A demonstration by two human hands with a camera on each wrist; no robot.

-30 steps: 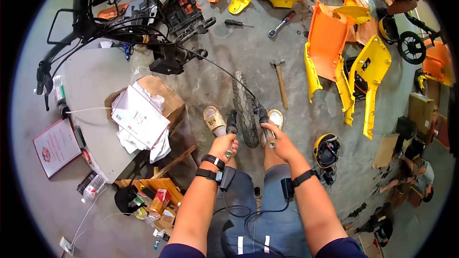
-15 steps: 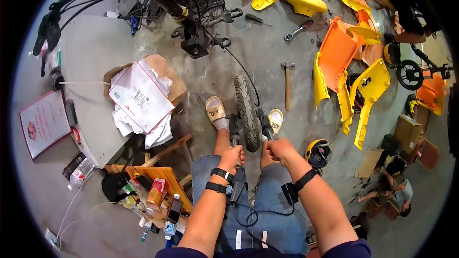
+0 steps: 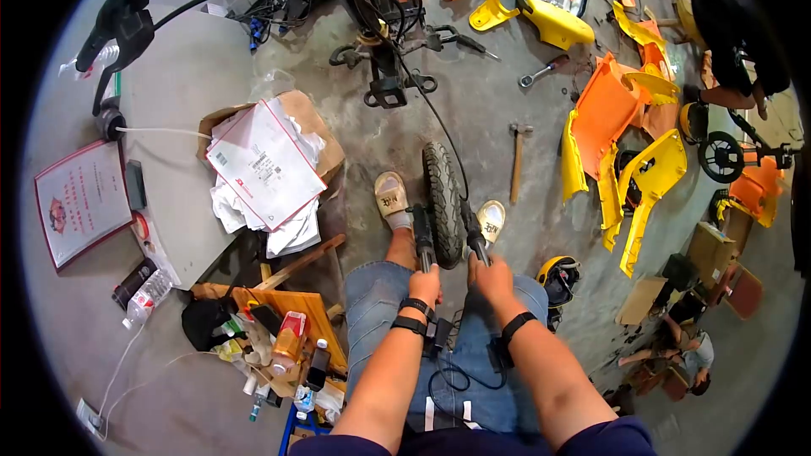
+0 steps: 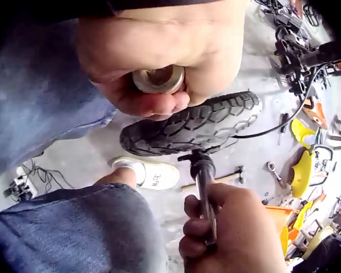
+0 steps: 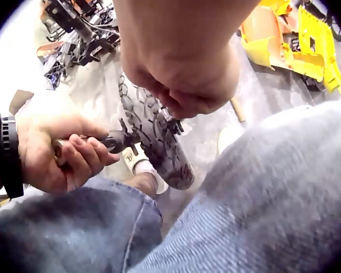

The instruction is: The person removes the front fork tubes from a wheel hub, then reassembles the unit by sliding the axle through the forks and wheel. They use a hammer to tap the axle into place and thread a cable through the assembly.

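Observation:
A black-tyred wheel [image 3: 443, 203] stands on the floor between the person's feet, with a dark fork leg on either side. The left hand [image 3: 428, 285] grips the left fork leg [image 3: 423, 236]; its fingers curl round the tube, whose round hollow end [image 4: 159, 81] shows in the left wrist view. On the other side, the right hand [image 3: 494, 279] holds the right fork leg [image 3: 475, 236], with fingers wrapped round the metal tube [image 4: 206, 196]. A black cable [image 3: 452, 139] runs from beside the wheel up to the dismantled scooter's front end [image 3: 387, 89].
A handlebar [image 3: 131, 25] overhangs a grey table [image 3: 182, 228] at left, beside a box of papers [image 3: 266, 165]. A hammer [image 3: 517, 165], ratchet [image 3: 542, 72], helmet [image 3: 559, 280] and orange and yellow panels [image 3: 604, 114] lie on the floor at right. Other people are at the right edge.
Both hands keep their grip on the fork legs and have come closer together, nearer the body. In the head view, the scooter's front end has shifted right.

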